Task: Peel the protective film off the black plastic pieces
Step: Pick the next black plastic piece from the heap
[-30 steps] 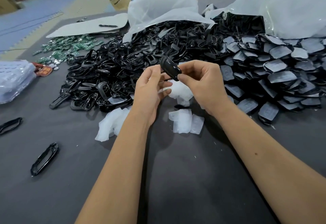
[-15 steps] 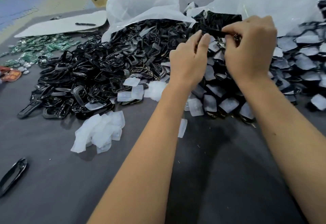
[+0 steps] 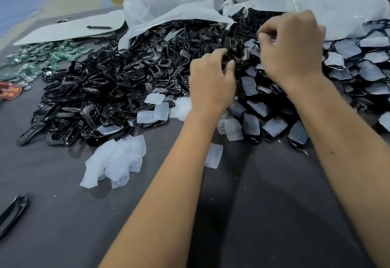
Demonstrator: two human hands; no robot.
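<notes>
Two heaps of black plastic pieces cover the far half of the grey table. The left heap [image 3: 118, 86] is bare glossy black. The right heap [image 3: 358, 69] carries pale protective film. My left hand [image 3: 211, 84] hovers where the heaps meet, its fingers curled onto a black plastic piece [image 3: 233, 47] that stands up from the pile. My right hand [image 3: 293, 48] is just right of it, fingers curled tight with the thumb against them; what it pinches is hidden. Peeled films [image 3: 115, 162] lie crumpled on the table front left.
Clear plastic bags [image 3: 168, 8] drape the back of the heaps. Green circuit boards [image 3: 44, 56] lie far left beside a white sheet [image 3: 69, 30]. A loose black frame [image 3: 12, 212] sits near the left edge. A single film [image 3: 214, 155] lies under my left forearm.
Both hands went from in front of me, holding one black piece, out to the far pile. Since half a second ago they have drawn back slightly and lower onto the heap.
</notes>
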